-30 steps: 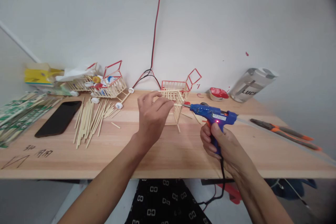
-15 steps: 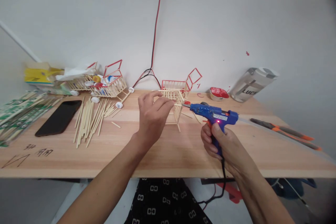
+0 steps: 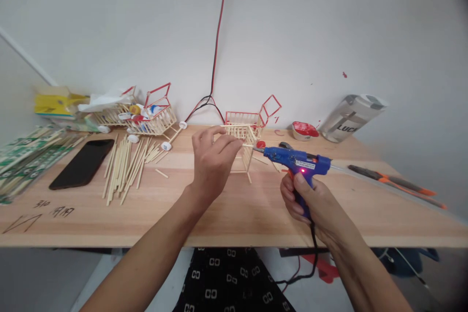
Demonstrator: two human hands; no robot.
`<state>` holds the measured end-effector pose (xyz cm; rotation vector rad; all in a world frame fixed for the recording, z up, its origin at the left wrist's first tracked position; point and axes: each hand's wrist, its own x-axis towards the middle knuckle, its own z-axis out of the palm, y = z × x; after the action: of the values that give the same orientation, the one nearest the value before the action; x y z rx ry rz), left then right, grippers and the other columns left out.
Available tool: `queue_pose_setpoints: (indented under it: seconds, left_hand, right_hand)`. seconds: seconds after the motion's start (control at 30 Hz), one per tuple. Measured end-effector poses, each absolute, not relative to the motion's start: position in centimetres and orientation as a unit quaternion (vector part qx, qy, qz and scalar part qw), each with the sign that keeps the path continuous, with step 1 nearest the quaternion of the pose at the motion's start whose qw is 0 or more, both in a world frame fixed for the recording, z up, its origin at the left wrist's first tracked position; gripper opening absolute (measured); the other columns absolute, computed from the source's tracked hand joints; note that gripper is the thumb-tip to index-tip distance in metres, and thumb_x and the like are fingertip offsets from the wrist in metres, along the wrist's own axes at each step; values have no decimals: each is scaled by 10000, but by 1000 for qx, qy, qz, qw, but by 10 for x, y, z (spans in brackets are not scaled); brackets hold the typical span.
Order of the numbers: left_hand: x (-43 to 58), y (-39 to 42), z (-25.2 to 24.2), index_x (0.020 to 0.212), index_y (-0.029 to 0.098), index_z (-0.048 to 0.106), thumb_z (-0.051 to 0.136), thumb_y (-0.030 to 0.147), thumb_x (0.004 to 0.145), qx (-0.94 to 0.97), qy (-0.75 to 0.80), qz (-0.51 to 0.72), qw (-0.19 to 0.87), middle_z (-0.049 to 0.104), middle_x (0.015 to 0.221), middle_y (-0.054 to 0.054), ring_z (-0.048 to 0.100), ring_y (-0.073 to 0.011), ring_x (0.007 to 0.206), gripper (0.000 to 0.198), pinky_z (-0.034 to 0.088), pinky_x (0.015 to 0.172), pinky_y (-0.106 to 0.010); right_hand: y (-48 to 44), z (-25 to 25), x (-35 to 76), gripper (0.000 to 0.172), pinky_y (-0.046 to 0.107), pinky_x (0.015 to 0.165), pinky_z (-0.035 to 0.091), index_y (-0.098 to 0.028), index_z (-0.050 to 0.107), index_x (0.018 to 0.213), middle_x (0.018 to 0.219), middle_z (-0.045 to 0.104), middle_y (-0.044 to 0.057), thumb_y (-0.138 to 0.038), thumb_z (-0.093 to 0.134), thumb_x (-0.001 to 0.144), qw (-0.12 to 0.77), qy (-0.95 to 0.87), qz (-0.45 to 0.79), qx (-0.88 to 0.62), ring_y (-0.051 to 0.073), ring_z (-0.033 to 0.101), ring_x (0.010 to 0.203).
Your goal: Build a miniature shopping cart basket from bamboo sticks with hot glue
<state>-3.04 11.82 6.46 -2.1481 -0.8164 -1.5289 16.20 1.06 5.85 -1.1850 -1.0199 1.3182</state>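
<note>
My right hand (image 3: 307, 195) is wrapped round the handle of a blue hot glue gun (image 3: 298, 160), whose small light glows red. Its nozzle points left and meets, or nearly meets, the tip of a short wooden stick (image 3: 247, 146). Fingers and thumb of my left hand (image 3: 215, 158) pinch that stick; its other end is hidden by the hand. Just behind stands a small frame of glued wooden sticks (image 3: 248, 158), partly covered by my left hand. I cannot tell whether the left fingers also touch this frame.
Loose wooden sticks (image 3: 122, 170) and a black phone (image 3: 82, 163) lie at left, near packed sticks (image 3: 32, 156). Small stick carts (image 3: 157, 119) stand behind them; another red-edged cart (image 3: 243, 118) is by the wall. Further right are a red paint bowl (image 3: 305, 130), a can (image 3: 353, 119) and pliers (image 3: 398, 183).
The glue gun has dipped slightly and shifted a little left, its nozzle now lower at the stick's tip. My left hand has barely moved.
</note>
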Motion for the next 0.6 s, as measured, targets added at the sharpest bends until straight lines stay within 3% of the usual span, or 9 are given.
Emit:
queue_pose_setpoints:
  seconds: [0.37, 0.6]
  left_hand:
    - [-31, 118, 64, 885, 212, 663, 670, 156, 842, -768, -286, -542, 188, 749, 874, 12, 582, -233, 986, 71, 361, 893, -431]
    - [-31, 117, 65, 864, 207, 655, 671, 155, 841, -765, -292, -542, 190, 747, 865, 17, 583, -234, 976, 59, 362, 882, -430]
  right_hand:
    - [10, 65, 163, 493, 164, 340, 156, -180, 456, 664, 579, 405, -47, -622, 652, 763, 531, -426, 521, -515, 28, 305, 393]
    - [0, 63, 166, 461, 179, 356, 180, -183, 485, 714, 582, 415, -39, -622, 582, 815, 481, -477, 527, -514, 42, 303, 414]
